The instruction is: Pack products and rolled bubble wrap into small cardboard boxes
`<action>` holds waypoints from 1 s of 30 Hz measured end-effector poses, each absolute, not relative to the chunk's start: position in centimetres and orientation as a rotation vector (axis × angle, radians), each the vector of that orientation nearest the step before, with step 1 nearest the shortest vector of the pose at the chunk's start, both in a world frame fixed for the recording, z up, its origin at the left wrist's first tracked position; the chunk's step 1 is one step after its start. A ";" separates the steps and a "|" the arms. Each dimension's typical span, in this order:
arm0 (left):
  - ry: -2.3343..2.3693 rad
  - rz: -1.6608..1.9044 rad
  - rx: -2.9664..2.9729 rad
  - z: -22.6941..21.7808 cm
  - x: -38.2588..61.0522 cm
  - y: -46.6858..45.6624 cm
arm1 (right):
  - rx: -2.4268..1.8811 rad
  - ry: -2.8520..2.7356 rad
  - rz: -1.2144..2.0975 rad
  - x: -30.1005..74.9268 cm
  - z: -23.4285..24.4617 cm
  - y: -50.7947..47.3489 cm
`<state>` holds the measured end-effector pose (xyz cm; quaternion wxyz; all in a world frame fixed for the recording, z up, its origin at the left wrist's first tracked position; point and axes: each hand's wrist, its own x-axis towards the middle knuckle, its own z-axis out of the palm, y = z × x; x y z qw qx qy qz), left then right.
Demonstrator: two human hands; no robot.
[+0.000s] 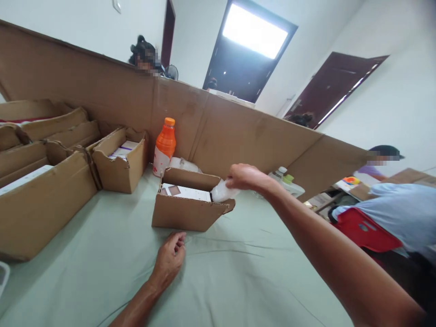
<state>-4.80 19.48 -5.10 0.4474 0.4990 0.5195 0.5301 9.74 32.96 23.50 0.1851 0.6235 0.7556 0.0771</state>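
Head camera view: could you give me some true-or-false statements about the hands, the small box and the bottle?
The right hand holds a pale packet over the small open box. True.
The left hand is inside the box. False: it rests on the green cloth in front of it.
The orange bottle lies on its side. False: it stands upright behind the box.
White packs lie in the box. True.

A table under a pale green cloth [238, 281] carries a small open cardboard box [184, 213] at its middle. From that box, a second open box [119, 170] sits at 10 o'clock and a large carton [41, 204] at 9 o'clock. An orange bottle [165, 147] stands at 11 o'clock, and the left hand [169, 259] rests on the cloth at 6 o'clock.
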 end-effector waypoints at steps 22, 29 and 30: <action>1.337 1.312 1.372 -3.7 -5.6 18.7 | 1.763 2.446 0.014 12.5 20.0 30.4; 1.737 1.817 1.116 -0.3 -10.3 17.7 | 2.299 2.825 -0.578 20.4 12.8 24.6; 1.767 1.812 1.080 0.2 -10.9 18.2 | 2.281 2.826 -0.705 20.1 11.1 24.4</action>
